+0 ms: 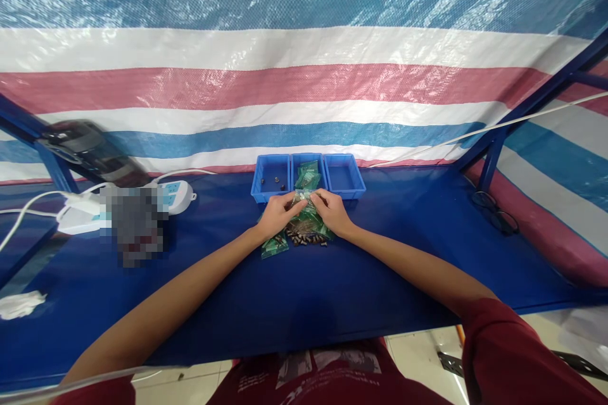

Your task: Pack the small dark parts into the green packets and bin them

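My left hand [276, 216] and my right hand [335, 214] meet at the middle of the table. Between their thumbs and fingers they pinch the upper edge of a small clear-green plastic bag [302, 195]. Below the hands lies a pile of small dark and metallic cylindrical parts [308, 240], partly covered by more green bags. Another green bag [274, 247] with parts in it rests beside my left wrist. Just beyond my hands, the middle blue bin [294, 161] holds several green bags [308, 176]. A few small parts [277, 180] sit in the left blue bin [257, 188].
The right blue bin [349, 193] adjoins the others. On the left of the blue table [403, 278] are a power strip [179, 197], white cables, a blurred-out object [139, 221], a dark bottle [95, 152] and crumpled tissue [21, 305]. Black-rimmed glasses [502, 221] lie at right.
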The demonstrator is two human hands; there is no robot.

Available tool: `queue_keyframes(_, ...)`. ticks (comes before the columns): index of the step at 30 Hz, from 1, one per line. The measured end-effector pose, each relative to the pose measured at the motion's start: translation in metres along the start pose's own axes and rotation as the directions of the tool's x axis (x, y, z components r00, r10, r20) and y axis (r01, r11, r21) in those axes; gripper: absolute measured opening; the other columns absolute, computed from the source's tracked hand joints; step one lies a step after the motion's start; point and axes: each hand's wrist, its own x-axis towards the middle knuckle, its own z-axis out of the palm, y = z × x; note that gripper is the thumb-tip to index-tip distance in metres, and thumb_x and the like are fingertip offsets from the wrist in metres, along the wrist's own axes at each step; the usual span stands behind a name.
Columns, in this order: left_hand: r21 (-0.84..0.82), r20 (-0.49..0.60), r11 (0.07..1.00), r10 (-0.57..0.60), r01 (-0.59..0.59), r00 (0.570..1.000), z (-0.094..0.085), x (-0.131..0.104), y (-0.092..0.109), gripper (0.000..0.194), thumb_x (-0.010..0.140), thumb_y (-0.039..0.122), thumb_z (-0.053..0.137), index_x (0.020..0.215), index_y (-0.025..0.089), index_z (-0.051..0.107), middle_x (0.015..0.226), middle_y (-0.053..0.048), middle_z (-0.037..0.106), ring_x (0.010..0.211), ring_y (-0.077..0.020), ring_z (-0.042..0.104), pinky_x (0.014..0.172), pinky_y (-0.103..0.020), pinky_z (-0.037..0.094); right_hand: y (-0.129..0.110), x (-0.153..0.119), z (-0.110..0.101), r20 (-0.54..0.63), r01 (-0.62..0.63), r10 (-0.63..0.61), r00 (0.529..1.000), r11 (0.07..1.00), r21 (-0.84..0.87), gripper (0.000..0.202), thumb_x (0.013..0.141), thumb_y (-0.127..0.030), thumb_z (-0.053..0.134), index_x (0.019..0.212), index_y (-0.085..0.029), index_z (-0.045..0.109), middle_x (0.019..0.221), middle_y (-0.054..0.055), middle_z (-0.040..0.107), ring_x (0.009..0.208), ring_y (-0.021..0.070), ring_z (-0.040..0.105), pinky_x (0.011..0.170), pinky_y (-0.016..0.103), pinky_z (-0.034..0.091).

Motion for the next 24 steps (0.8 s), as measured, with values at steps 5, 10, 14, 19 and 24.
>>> queue_keyframes(5,0.023,-0.006,1.000,0.004,-0.004,1.000,0.0001,0.0001,-0.0004,0.035,0.087,0.048,0.052,0.084,0.016,0.063,0.057,0.001,0.056,0.049,-0.0108,0.047,0.049,-0.022,0.032,0.0015,-0.0013,0.0005,0.004,-0.025,0.025,1.000,0.998,0.058,0.035,0.091,-0.048,0.043,0.080,-0.018,0.056,0.057,-0.002,0.044,0.056,0.0128,0.042,0.054,0.024,0.032)
queue_keyframes(10,0.037,0.009,0.999,0.005,-0.005,1.000,-0.0002,0.0002,0.0003,0.035,0.088,0.048,0.050,0.085,0.016,0.063,0.057,0.001,0.056,0.048,-0.0113,0.048,0.049,-0.023,0.033,0.0020,-0.0019,0.0010,0.008,-0.036,0.035,0.999,0.995,0.095,0.033,0.091,-0.047,0.044,0.080,-0.019,0.055,0.056,-0.003,0.042,0.053,0.0117,0.040,0.052,0.023,0.031)
queue_keyframes(14,0.050,0.010,0.999,-0.004,0.004,1.000,0.0005,0.0006,-0.0009,0.036,0.088,0.049,0.050,0.085,0.015,0.063,0.057,0.000,0.056,0.049,-0.0121,0.048,0.048,-0.023,0.033,0.0012,-0.0017,0.0008,0.011,-0.043,0.042,0.999,0.994,0.097,0.034,0.090,-0.049,0.044,0.079,-0.019,0.055,0.054,-0.003,0.042,0.052,0.0115,0.039,0.052,0.023,0.030)
queue_keyframes(19,0.052,0.010,0.999,-0.003,0.003,1.000,0.0009,0.0010,-0.0026,0.037,0.088,0.050,0.050,0.085,0.016,0.063,0.057,0.000,0.057,0.049,-0.0125,0.049,0.048,-0.023,0.034,-0.0006,-0.0013,-0.0002,0.019,-0.051,0.050,0.999,0.994,0.097,0.034,0.090,-0.049,0.045,0.078,-0.019,0.054,0.054,-0.003,0.041,0.052,0.0116,0.039,0.051,0.024,0.031)
queue_keyframes(24,0.045,0.013,0.999,-0.009,0.008,1.000,0.0007,0.0010,-0.0019,0.036,0.088,0.049,0.050,0.085,0.016,0.063,0.057,0.000,0.057,0.048,-0.0121,0.050,0.047,-0.022,0.034,-0.0014,-0.0012,-0.0008,0.018,-0.054,0.052,0.998,0.994,0.094,0.034,0.090,-0.049,0.045,0.078,-0.019,0.055,0.054,-0.004,0.041,0.052,0.0116,0.039,0.051,0.024,0.031)
